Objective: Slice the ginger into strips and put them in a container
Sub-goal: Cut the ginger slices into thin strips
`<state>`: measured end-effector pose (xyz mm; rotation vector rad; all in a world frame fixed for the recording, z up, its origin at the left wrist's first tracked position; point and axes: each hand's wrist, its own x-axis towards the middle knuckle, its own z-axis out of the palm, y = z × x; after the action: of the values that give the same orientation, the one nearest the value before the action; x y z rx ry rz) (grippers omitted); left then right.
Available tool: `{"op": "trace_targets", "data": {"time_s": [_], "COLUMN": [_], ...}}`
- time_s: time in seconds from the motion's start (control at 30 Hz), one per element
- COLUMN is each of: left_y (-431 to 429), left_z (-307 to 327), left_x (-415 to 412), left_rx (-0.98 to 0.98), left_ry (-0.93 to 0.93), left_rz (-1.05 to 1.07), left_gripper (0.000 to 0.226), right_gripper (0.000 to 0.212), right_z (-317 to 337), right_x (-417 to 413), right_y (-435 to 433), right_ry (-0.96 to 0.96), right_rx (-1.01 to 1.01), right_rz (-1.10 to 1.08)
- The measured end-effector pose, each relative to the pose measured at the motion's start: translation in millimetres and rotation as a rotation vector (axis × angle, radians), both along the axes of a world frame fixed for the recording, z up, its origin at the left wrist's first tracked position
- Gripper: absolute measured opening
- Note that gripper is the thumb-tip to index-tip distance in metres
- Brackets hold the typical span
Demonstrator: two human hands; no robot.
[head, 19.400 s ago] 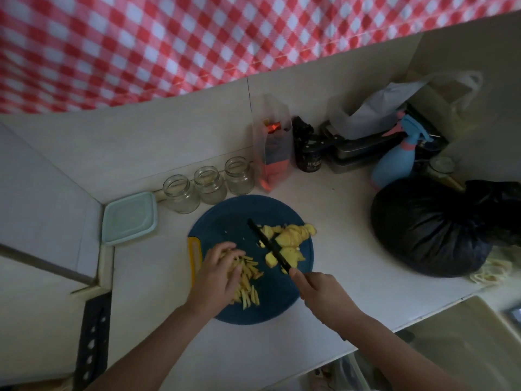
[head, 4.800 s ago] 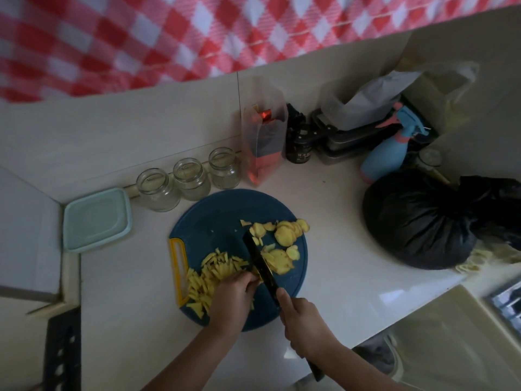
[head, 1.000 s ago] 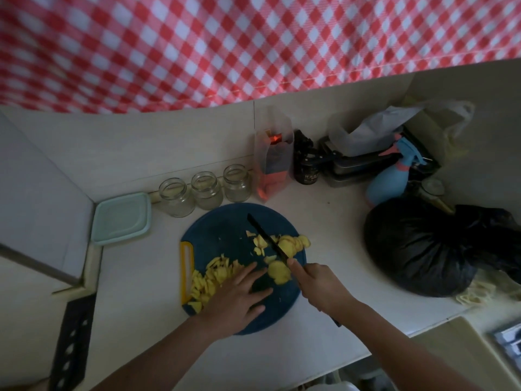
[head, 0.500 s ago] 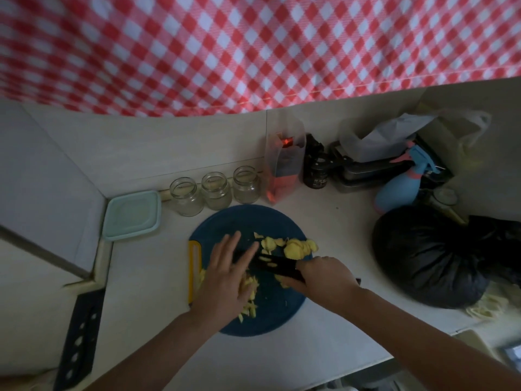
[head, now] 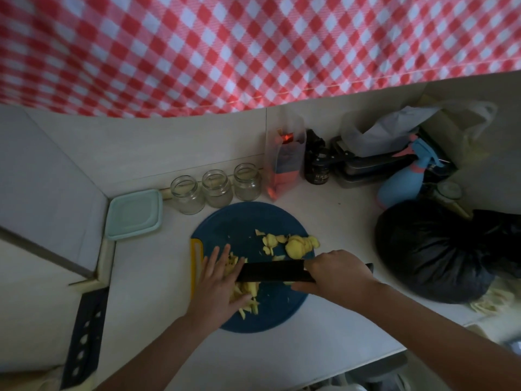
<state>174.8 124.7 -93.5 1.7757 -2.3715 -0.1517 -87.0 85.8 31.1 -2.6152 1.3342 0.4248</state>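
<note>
Right hand [head: 335, 273] tight round knife [head: 270, 272], left hand [head: 217, 289] straight-fingered on ginger strips [head: 249, 292] beside yellow board edge [head: 196, 266].

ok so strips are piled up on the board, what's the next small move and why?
Likely sweep the ginger strips onto the knife with the left hand. The right hand grips the knife with its blade laid across the cutting board against the pile, and the left hand's straight fingers press the pile's other side.
</note>
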Motion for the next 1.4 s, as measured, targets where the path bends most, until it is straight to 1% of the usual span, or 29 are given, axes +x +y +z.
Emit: {"op": "trace_targets", "data": {"time_s": [0.03, 0.1, 0.13, 0.2, 0.23, 0.27, 0.3, 0.33, 0.37, 0.4, 0.47, 0.57, 0.63, 0.7, 0.77, 0.97, 1.17, 1.27, 1.4], "left_y": [0, 1, 0, -5, -10, -16, -23, -33, -42, -53, -73, -100, -113, -120, -123, -121, -124, -123, -120], "left_z": [0, 2, 4, 8, 11, 15, 19, 24, 30, 36, 46, 55, 56, 53, 46, 30, 33, 36, 38], "left_x": [2, 3, 2, -2, -4, -8, -13, -18, -25, -34, -53, -83, -97, -106, -109, -109, -108, -108, -106], "left_rx": [0.023, 0.092, 0.124, 0.147, 0.143, 0.137, 0.134, 0.132, 0.132, 0.140, 0.186, 0.296, 0.371, 0.428, 0.457, 0.413, 0.376, 0.399, 0.416], "left_ry": [0.028, 0.116, 0.159, 0.232, 0.267, 0.298, 0.327, 0.355, 0.379, 0.398, 0.406, 0.331, 0.254, 0.160, 0.098, 0.165, 0.150, 0.164, 0.178], "left_rz": [0.015, 0.048, 0.066, 0.097, 0.108, 0.123, 0.141, 0.150, 0.146, 0.131, 0.067, -0.087, -0.200, -0.276, -0.314, -0.296, -0.334, -0.318, -0.312], "left_gripper": [0.072, 0.075, 0.078, 0.083, 0.081, 0.072, 0.055, 0.037, 0.025, 0.021, 0.022, 0.040, 0.050, 0.058, 0.060, 0.053, 0.045, 0.038, 0.042], "right_gripper": [0.065, 0.085, 0.089, 0.082, 0.077, 0.074, 0.072, 0.075, 0.079, 0.085, 0.086, 0.070, 0.066, 0.063, 0.060, 0.058, 0.059, 0.060, 0.062], "right_z": [0, 1, 2, 1, -1, -4, -9, -14, -18, -24, -31, -39, -43, -46, -48, -54, -54, -55, -57], "right_x": [-8, -25, -34, -48, -53, -56, -58, -59, -60, -61, -62, -62, -63, -64, -66, -67, -66, -64, -63], "right_y": [0, 1, 2, 1, 1, 0, 0, -1, -1, -1, 0, 2, 4, 8, 11, 16, 16, 14, 14], "right_ry": [-0.007, -0.038, -0.066, -0.165, -0.238, -0.314, -0.381, -0.431, -0.473, -0.509, -0.571, -0.665, -0.703, -0.740, -0.769, -0.811, -0.780, -0.771, -0.775], "right_rx": [-0.013, -0.036, -0.035, -0.022, -0.002, 0.019, 0.036, 0.050, 0.066, 0.074, 0.092, 0.161, 0.195, 0.218, 0.226, 0.221, 0.250, 0.276, 0.289], "right_rz": [-0.011, -0.049, -0.096, -0.241, -0.335, -0.428, -0.509, -0.577, -0.635, -0.693, -0.819, -0.982, -1.044, -1.079, -1.091, -1.108, -1.078, -1.080, -1.081]}}
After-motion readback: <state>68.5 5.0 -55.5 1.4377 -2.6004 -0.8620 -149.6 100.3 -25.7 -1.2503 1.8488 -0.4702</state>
